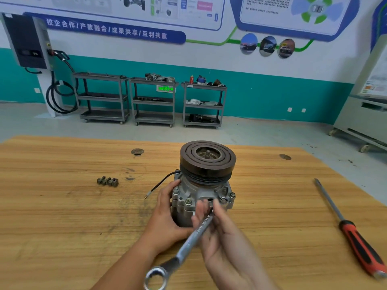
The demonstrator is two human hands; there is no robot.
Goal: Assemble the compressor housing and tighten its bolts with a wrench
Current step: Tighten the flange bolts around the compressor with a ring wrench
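Compressor [196, 191] stood upright at frame centre on the wooden surface [62, 216], pulley [188, 162] on top. Left hand [167, 208] gripped the housing's left side, fingers curled round the body. Right hand [219, 233] sat just in front of the housing, lower centre, fingers closed round the shank of the wrench [186, 245] (hand was motion-blurred, so finger detail was poor). The wrench ran diagonally: the far end was up at the flange, hidden behind the fingers, so I couldn't tell whether it sat on a bolt. The free ring end hung low at bottom centre, off the surface. Fitted bolts [188, 201] showed around the flange, just above both hands. Three loose bolts [107, 181] lay in a row left of centre, well apart from the left hand. A black wire [163, 181] trailed from the housing's left down to the surface. A red-and-black screwdriver [356, 237] lay at far right, well clear of the right hand. Grey carts [154, 101] lined the wall at the top of the frame.
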